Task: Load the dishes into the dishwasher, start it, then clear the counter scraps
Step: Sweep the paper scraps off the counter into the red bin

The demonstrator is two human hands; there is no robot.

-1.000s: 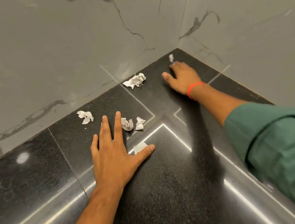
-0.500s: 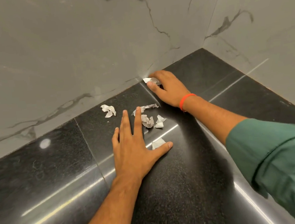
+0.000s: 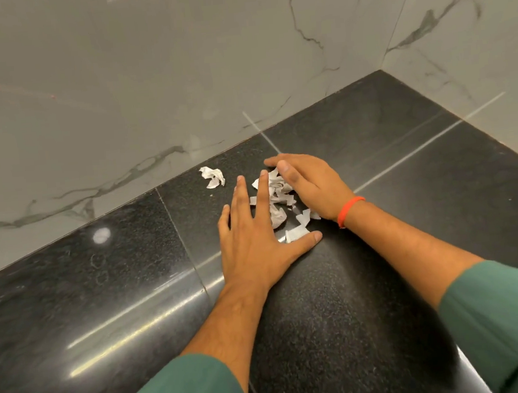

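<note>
Paper scraps (image 3: 275, 199) on bench (image 3: 404, 158): light, soft, crushable; left hand (image 3: 255, 243) flat and open, right hand (image 3: 308, 184) loosely cupped against pile; best scooped between both palms.

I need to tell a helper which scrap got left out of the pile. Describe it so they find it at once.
On the black stone counter, look along the marbled wall. Left of the left hand lies one crumpled white paper scrap, alone; the other scraps are bunched between both hands.
</note>
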